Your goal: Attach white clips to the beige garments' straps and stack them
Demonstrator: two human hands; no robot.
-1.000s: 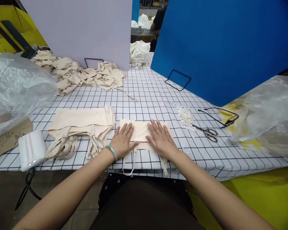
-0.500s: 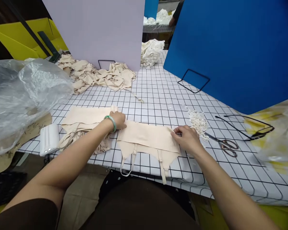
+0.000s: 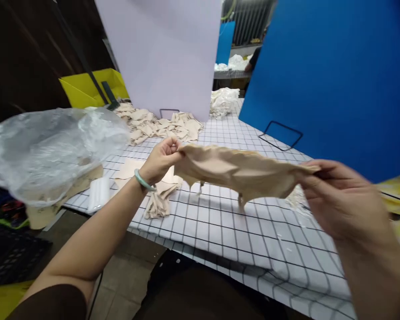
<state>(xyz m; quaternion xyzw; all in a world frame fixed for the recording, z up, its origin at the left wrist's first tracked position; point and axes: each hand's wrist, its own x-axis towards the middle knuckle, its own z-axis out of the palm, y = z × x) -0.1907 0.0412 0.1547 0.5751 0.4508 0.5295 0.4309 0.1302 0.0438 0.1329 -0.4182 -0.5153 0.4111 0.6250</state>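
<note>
A beige strappy top [image 3: 233, 171] is stretched sideways in the air above the table, its upper edge gathered and its short straps dangling below. My left hand [image 3: 162, 160], with a pale green bangle at the wrist, pinches the left end of it. At the other end my right hand [image 3: 340, 200], slightly blurred, grips the corner between thumb and fingers. Left of the top, another beige garment [image 3: 130, 169] lies flat on the table, partly behind my left arm, with bunched beige fabric [image 3: 158, 202] at its lower side.
The checked tabletop [image 3: 216, 231] carries a heap of beige pieces [image 3: 163, 126] at the back. A clear plastic bag [image 3: 53, 151] and a white device [image 3: 98, 194] stand left. Lilac [image 3: 163, 53] and blue boards [image 3: 330, 80] rise behind. White scraps [image 3: 296, 198] lie near my right hand.
The strappy top lay flat on the table; both hands have lifted it and pulled it taut. The camera view has shifted, and the right hand is now closer to it.
</note>
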